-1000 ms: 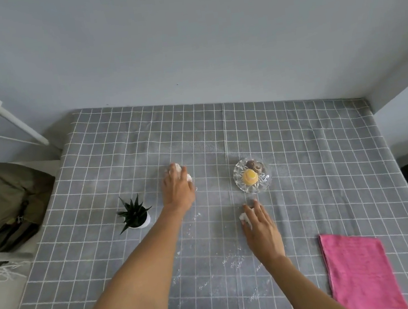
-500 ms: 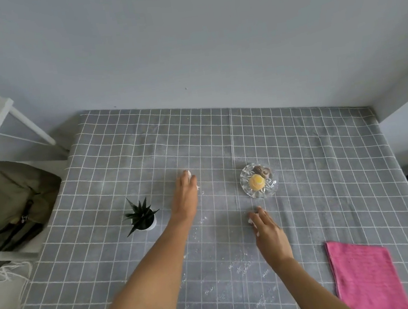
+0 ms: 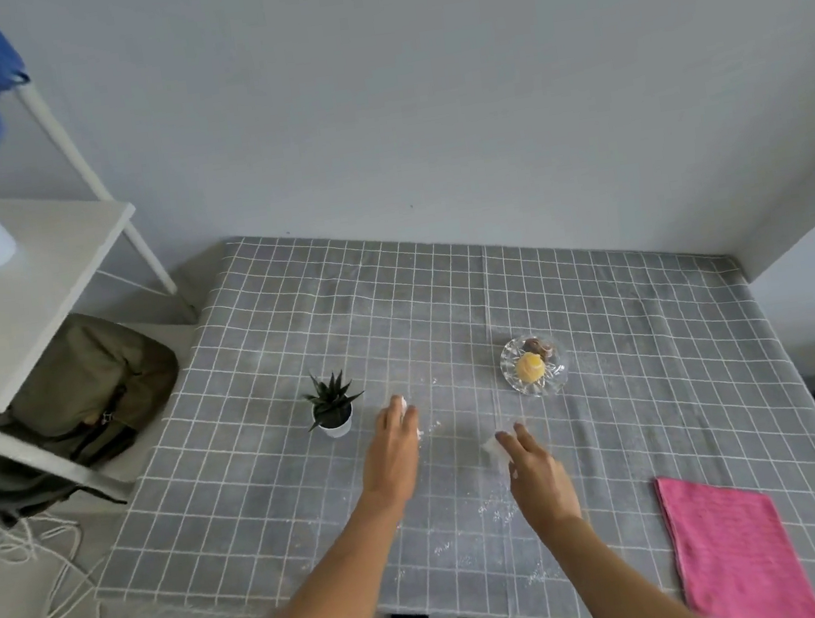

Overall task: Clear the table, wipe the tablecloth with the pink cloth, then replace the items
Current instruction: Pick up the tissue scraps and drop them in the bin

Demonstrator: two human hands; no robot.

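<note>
I've drawn both hands back toward frame bottom: left hand [image 3: 393, 453] seemingly pinching a white scrap, right hand [image 3: 536, 473] likewise, fingers fairly straight. Clearing continues; pink cloth [image 3: 738, 550] waits lower right.

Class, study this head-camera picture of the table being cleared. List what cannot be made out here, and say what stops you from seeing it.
- White scrap under the left hand: mostly hidden by the fingers, head view.
- White scrap by the right hand: too small to identify.
- Dark item behind the yellow one in the glass dish: too small.
- Pink cloth: near end cut off by the bottom edge.
</note>
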